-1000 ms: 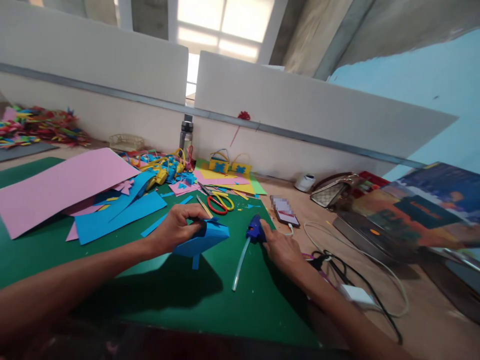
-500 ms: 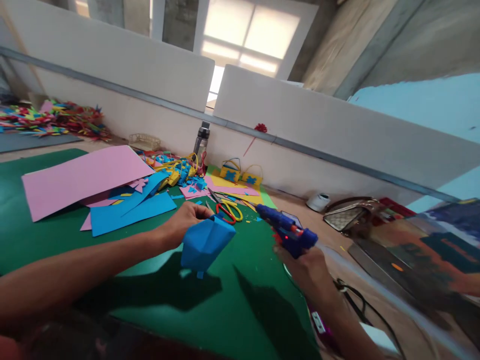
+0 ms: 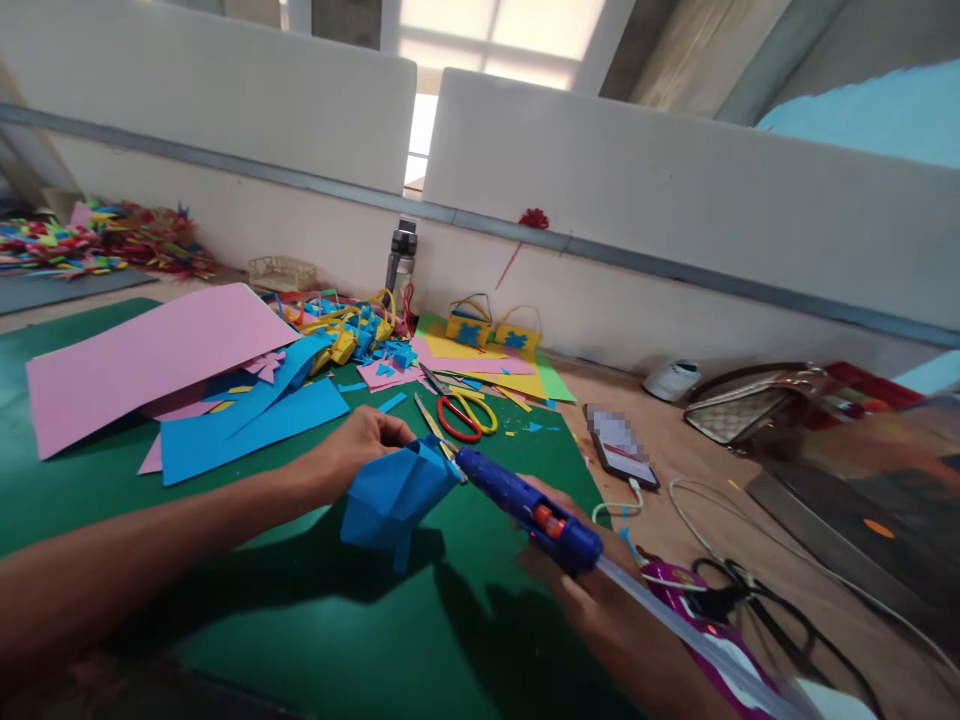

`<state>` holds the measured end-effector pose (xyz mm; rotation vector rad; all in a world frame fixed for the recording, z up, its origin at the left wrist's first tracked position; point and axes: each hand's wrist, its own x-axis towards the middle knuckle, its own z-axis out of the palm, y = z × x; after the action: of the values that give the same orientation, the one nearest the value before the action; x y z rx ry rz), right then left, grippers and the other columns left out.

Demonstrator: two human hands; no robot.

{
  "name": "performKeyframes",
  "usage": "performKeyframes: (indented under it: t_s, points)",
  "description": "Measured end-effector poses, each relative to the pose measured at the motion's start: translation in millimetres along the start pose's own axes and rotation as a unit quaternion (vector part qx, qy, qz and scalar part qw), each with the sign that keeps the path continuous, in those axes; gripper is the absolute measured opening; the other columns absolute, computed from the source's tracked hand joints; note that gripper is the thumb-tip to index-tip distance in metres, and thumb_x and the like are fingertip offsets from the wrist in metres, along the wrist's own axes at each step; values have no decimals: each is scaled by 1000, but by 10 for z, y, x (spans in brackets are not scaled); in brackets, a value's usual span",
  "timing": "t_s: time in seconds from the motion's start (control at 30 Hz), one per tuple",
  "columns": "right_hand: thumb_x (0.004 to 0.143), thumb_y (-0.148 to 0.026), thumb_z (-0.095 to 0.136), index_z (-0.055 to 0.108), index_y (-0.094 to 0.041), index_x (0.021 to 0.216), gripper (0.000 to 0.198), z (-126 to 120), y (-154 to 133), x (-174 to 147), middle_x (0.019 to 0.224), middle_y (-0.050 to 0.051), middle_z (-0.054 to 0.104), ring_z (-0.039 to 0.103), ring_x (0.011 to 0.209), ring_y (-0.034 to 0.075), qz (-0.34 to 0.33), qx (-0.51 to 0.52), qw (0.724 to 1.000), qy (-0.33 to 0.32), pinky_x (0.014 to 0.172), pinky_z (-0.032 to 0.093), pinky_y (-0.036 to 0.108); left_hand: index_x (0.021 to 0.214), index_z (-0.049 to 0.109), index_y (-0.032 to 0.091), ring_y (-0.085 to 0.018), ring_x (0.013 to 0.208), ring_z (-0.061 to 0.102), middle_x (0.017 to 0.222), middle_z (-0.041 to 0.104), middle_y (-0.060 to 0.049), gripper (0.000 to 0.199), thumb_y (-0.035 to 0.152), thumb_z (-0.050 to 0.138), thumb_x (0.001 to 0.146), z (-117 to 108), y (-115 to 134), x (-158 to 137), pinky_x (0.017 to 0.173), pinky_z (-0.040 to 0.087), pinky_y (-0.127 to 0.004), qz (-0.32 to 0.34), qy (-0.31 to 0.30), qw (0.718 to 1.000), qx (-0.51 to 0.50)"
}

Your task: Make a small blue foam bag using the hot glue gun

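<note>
My left hand [image 3: 367, 450] pinches the top edge of a folded blue paper shape [image 3: 394, 500], holding it above the green mat [image 3: 300, 610]. A narrow blue tab hangs from its underside. In my right hand [image 3: 562, 550] is a blue glue gun [image 3: 525, 505] with a clear glue stick trailing from its back end. The gun's nozzle tip is at the right upper edge of the blue paper shape; I cannot tell whether they touch. Just behind lie scissors [image 3: 459, 415] with red and yellow handles.
Pink sheets [image 3: 161, 360] and blue sheets [image 3: 255, 430] lie left. Behind are a pile of blue and yellow paper pieces [image 3: 352, 330], a bottle [image 3: 402, 262] and small yellow paper bags [image 3: 470, 325]. A charging phone [image 3: 619, 445], cables and a purple power strip [image 3: 675, 590] lie right.
My right hand has brought the glue gun leftward to the blue paper shape. My left hand still holds the paper, slightly further left in view. The camera has tilted down a little.
</note>
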<state>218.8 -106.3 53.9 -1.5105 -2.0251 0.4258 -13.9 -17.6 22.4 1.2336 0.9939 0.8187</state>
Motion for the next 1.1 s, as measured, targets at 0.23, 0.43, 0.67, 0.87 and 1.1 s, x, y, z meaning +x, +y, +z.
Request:
performKeyframes:
  t_s: [0.23,0.43,0.67,0.87,1.1]
  points:
    - [77,-26,53,52,-25,124,47,16,29,-25,120,3,62,60,106,24,-29,-10,1000,-1,87,52,34,62,65,12,-7,44,50,54,63,1,18,26,73,55,44,33,-48,45,39,-18,-3,0,1000,28]
    - [78,-21,50,52,-26,124,46,56,65,-36,124,2,59,59,109,22,-31,8,999,-6,84,54,31,62,65,12,-7,44,50,54,63,1,18,27,73,56,59,54,-77,45,39,-18,-9,-16,999,33]
    - [78,-25,52,51,-21,126,48,55,58,-31,123,4,60,57,111,22,-31,10,999,-18,90,50,32,61,65,12,-7,44,49,54,61,2,16,26,70,57,69,54,-84,45,38,-18,-1,-29,999,25]
    - [79,-25,51,49,-22,127,48,48,32,-41,124,4,59,57,111,23,-24,6,1000,-19,90,50,34,61,64,12,-8,43,48,53,61,1,15,25,69,57,75,65,-97,45,37,-19,7,-26,999,37]
    - [79,-27,50,48,-22,128,49,36,-4,-53,124,5,59,57,111,23,-28,-9,1000,-6,90,50,33,61,66,12,-8,44,49,55,62,1,14,26,69,58,58,45,-81,45,37,-18,11,-36,998,43]
